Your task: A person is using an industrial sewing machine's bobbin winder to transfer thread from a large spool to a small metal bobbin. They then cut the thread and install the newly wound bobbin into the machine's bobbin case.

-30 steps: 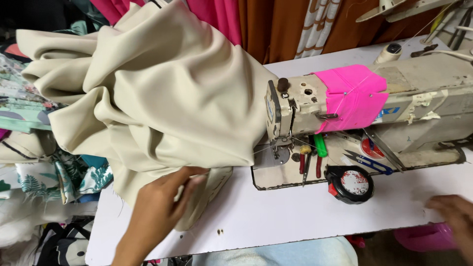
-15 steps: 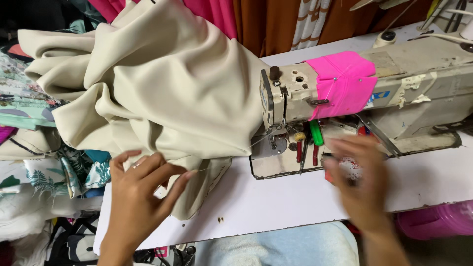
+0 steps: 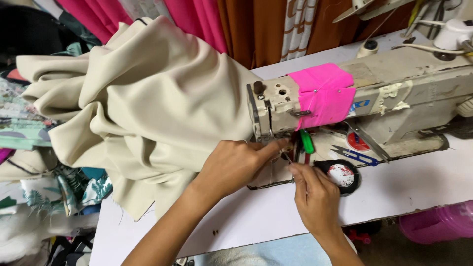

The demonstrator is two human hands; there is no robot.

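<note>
A beige sewing machine [image 3: 394, 83] with a pink tape band [image 3: 322, 96] around its head stands on a white table [image 3: 423, 182]. A big heap of beige fabric [image 3: 148, 103] lies left of the needle. My left hand [image 3: 236, 165] rests on the fabric's edge, with its thumb and forefinger stretched to the needle area [image 3: 282, 144]. My right hand [image 3: 315, 197] is just below it, fingertips pinched together on what looks like a thin thread [image 3: 287, 158] under the needle. The needle itself is hidden by my fingers.
Blue-handled scissors [image 3: 355, 155], a green tool [image 3: 307, 142] and a round black pincushion [image 3: 341, 175] lie on the machine bed right of the needle. Patterned cloth piles [image 3: 44, 192] sit at the left. Pink and orange curtains [image 3: 236, 24] hang behind. A pink tub [image 3: 438, 224] stands below the table.
My left hand slid from the fabric's lower edge up and right to the needle. My right hand came in from the far right, passed the pincushion, and now pinches beneath the needle.
</note>
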